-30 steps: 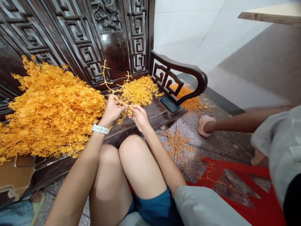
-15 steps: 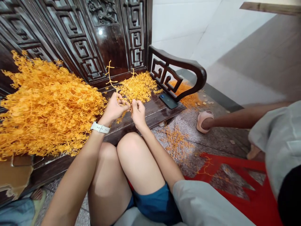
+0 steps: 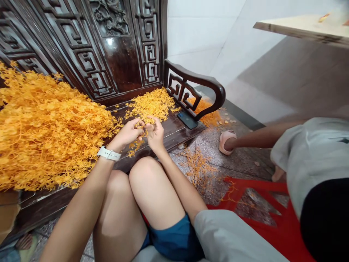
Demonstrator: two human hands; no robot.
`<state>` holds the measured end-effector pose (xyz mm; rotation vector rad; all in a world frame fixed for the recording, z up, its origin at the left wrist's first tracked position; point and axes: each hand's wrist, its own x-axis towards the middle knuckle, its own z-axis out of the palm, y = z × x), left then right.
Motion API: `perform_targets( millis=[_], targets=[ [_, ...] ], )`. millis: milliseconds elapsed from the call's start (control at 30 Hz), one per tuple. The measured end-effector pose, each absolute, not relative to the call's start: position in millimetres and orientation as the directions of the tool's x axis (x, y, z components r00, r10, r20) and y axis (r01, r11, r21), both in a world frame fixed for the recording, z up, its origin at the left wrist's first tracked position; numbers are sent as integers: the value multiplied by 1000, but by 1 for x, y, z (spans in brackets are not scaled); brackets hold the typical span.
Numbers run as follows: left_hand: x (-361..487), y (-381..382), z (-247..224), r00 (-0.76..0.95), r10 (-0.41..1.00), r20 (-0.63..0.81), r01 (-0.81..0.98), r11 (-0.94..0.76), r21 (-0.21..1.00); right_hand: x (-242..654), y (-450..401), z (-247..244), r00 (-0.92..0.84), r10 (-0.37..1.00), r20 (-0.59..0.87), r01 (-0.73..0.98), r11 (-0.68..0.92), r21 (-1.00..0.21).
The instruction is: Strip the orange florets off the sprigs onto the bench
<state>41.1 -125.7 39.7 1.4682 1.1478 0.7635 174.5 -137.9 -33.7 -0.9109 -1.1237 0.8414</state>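
My left hand [image 3: 130, 131], with a pale watch on its wrist, has its fingers bent together around a small yellow plastic sprig, most of which the fingers hide. Close against it, my right hand [image 3: 155, 135] is curled, thumb and fingers drawn in; what it pinches is too small to make out. Both hands are over the dark wooden bench [image 3: 174, 137]. Just behind them lies a low heap of loose yellow sprigs [image 3: 152, 103]. A few more yellow pieces [image 3: 135, 147] lie below my hands. To the left rises a large pile of branched yellow sprigs [image 3: 51, 134].
A phone [image 3: 187, 120] lies near the curved armrest [image 3: 215, 89]. Orange stems [image 3: 197, 165] are strewn on the floor, with another orange heap [image 3: 205, 112] beyond the armrest. A red plastic stool [image 3: 283, 218] and another person's leg [image 3: 261, 136] are at right. Cardboard [image 3: 8, 214] sits lower left.
The bare branching stem that stuck up from my left hand is no longer visible there. My right index finger has lifted and straightened somewhat. The whole view has shifted, moving things leftward.
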Motion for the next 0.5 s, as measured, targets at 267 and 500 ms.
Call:
perform_targets(
  millis=[267,500],
  targets=[
    [41,-125,34,323,944,-68,162,16,987,170,-131,-29,342,915,215,-255,311,-916],
    [41,-126,34,341,940,-8,126,-37,991,172,-128,-24,195,973,122,-370,189,-910]
  ],
)
